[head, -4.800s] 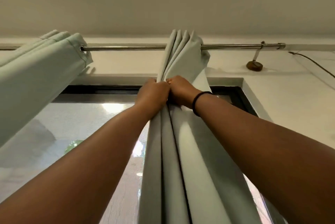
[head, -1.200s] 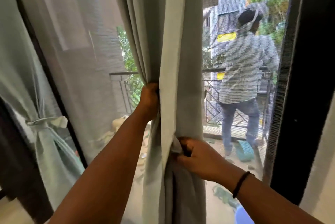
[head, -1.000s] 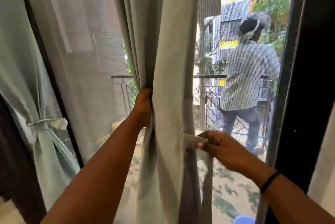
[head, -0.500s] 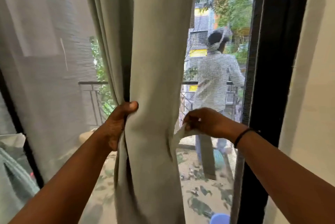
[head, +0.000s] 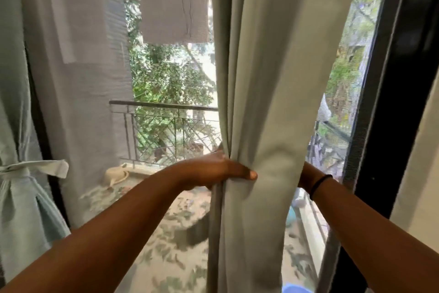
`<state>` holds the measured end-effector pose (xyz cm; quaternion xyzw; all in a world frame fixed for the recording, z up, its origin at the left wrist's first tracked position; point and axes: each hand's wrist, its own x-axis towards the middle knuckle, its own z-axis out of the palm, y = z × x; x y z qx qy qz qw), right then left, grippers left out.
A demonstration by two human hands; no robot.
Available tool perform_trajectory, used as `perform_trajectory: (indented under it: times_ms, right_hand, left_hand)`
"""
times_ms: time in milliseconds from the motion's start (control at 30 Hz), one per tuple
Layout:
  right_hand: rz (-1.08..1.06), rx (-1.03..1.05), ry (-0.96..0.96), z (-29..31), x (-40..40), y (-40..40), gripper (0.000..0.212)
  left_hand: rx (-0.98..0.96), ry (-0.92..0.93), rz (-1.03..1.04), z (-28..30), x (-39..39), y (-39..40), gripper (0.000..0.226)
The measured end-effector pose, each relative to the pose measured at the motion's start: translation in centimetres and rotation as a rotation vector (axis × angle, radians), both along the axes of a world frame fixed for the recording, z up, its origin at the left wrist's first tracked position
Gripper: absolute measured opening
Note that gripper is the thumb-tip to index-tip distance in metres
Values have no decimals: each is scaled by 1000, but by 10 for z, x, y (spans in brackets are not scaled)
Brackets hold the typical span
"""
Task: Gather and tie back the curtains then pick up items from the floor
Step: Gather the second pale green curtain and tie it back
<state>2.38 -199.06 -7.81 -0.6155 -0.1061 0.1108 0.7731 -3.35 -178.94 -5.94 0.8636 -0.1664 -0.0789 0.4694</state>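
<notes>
With the left hand clamped on the gathered curtain at frame centre and the right hand hidden behind it, grip unknowable, the bundle could fan out if the left grip slackens before tying.

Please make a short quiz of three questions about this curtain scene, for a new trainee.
1. True or false: the left curtain is already tied with a band.
2. Which hand shows on the front of the middle curtain? A) left hand B) right hand C) neither
3. Fill in: the right arm wears a black ____ at the wrist.

Key
1. True.
2. A; the right hand is hidden behind the curtain.
3. wristband.
</notes>
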Motion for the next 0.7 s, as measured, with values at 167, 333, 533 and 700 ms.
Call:
perform_trajectory:
  times_ms: [167,333,533,700]
  right_hand:
    - [-461,-43,-78,7,2,-1,24]
    - [-857,-186,-679,-14,-33,20,37]
    - [-557,-504,-478,-9,-49,70,128]
    - [-604,-547,-370,2,-51,70,87]
  left_hand:
    - [96,-121,20,-5,10,7,24]
    - [468,-473,465,-18,18,1,53]
    - [438,-544,342,-28,5,-16,35]
    - [265,-359,235,-51,-20,-18,105]
